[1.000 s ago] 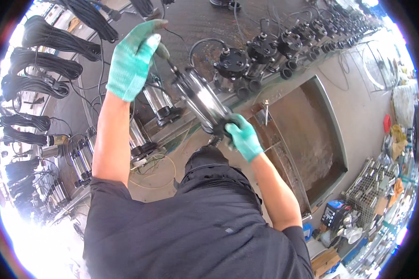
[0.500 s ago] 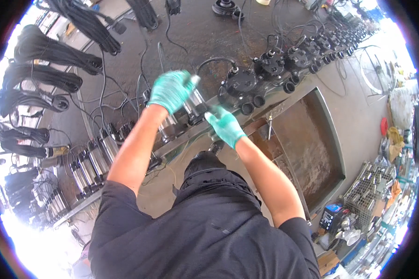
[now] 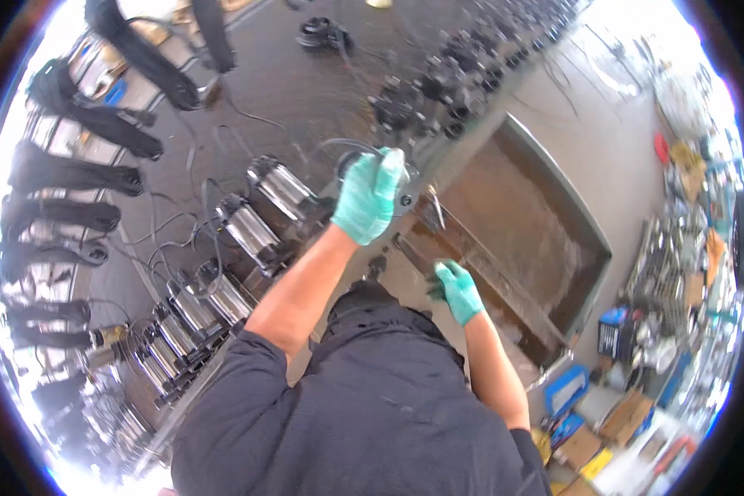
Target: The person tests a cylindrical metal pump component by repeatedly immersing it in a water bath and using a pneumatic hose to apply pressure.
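My left hand (image 3: 367, 197), in a green knit glove, is closed on the top of a dark pump (image 3: 406, 200) at the bench edge. The hand hides most of that pump; a round port and a curved black cable show beside it. My right hand (image 3: 460, 293), gloved alike, hangs apart from the bench near the metal tray (image 3: 608, 248). Its thumb and darkened fingers look apart and slightly blurred, with nothing clearly in them. Left of my left hand lie two silver-bodied pumps (image 3: 283, 188) with black ends.
Several more silver pumps (image 3: 178, 335) line the bench's near edge at left. Bundled black cables (image 3: 87, 169) lie along the far left. Black pump heads (image 3: 401, 107) run toward the far right. A metal tool (image 3: 436, 207) rests at the tray's corner. Crates and parts fill the right side.
My left hand has moved right, from the silver pump to the dark pump. My right hand has drawn back toward me and away from the bench. The whole view has shifted.
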